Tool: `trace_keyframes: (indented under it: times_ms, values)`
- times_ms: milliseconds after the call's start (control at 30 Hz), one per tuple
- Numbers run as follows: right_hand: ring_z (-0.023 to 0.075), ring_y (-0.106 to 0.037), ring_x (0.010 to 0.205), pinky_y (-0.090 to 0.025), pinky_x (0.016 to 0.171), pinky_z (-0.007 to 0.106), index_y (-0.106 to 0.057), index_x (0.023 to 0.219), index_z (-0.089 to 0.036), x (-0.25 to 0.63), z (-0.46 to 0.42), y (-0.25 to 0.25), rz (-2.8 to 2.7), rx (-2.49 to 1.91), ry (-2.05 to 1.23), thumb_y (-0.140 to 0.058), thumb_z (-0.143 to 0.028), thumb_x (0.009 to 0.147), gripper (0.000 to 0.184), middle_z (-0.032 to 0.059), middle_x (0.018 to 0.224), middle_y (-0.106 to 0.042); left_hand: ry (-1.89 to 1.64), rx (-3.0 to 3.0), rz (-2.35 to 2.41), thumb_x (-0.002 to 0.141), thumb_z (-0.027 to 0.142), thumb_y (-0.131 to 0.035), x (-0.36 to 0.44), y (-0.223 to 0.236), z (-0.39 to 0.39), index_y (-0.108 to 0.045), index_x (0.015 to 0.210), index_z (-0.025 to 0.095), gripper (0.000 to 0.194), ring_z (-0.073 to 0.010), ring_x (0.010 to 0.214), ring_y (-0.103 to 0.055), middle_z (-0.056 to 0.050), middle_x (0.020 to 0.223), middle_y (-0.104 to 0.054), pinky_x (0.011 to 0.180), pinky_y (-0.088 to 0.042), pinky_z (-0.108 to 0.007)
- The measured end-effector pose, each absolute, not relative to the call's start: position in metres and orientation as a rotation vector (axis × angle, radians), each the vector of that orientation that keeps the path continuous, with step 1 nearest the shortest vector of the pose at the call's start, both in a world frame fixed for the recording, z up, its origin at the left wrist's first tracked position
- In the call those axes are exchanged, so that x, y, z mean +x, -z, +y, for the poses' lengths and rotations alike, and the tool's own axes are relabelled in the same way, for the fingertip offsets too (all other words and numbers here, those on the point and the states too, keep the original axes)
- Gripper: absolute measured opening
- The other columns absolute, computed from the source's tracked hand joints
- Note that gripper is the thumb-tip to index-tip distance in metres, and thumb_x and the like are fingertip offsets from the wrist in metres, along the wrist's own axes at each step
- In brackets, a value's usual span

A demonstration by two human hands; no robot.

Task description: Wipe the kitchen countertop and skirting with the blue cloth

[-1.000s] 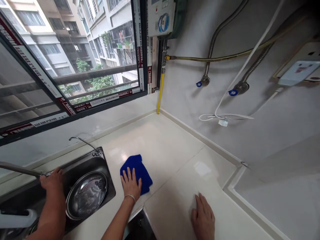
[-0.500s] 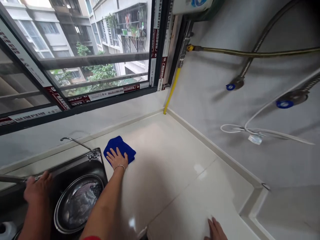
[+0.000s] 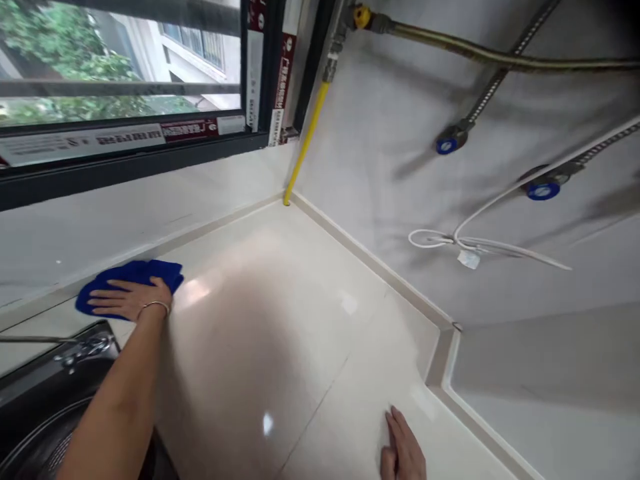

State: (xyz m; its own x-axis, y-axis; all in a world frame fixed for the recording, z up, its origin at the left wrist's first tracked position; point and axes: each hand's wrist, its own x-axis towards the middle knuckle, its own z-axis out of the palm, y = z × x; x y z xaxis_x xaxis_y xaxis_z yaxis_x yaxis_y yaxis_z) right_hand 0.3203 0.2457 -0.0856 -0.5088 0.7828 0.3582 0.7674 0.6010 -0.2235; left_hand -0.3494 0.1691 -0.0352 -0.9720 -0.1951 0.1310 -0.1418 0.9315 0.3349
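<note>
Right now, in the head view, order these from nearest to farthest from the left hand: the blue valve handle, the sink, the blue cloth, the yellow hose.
1. Blue cloth: directly under the left hand.
2. Sink: just lower left of the hand.
3. Yellow hose: up at the back corner of the counter.
4. Blue valve handle: on the wall, farther right.

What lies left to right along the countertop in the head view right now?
Steel sink, blue cloth under the left hand, pale stone countertop, right hand, raised countertop edge.
</note>
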Motion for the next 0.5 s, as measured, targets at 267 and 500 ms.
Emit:
trace_keyframes:
  times_ms: [267,500]
  values:
    - [0.0284,-0.046,0.137,-0.045,0.106,0.053,-0.032,0.152,-0.025,0.305,0.242,0.074,-2.384,-1.365,-0.117,-0.037,-0.017,0.090,0.063,0.0086,0.150,-0.046,0.356,0.174,-3.074,0.088,0.044,-0.047,-0.341,0.032,0.217,-0.014,0.148,-0.008,0.086,-0.0521,0.146,0.000,-0.040,0.157,-0.004,0.112,-0.012,-0.074]
    - [0.0291,-0.051,0.133,-0.053,0.097,0.046,-0.028,0.154,-0.025,0.316,0.246,0.082,-2.464,-1.314,0.005,-0.042,-0.013,0.084,0.072,0.0094,0.149,-0.049,0.471,-0.461,-3.018,0.090,0.045,-0.039,-0.302,0.028,0.329,-0.021,0.148,-0.006,0.080,-0.0520,0.147,0.000,-0.041,0.156,-0.008,0.115,-0.009,-0.070]
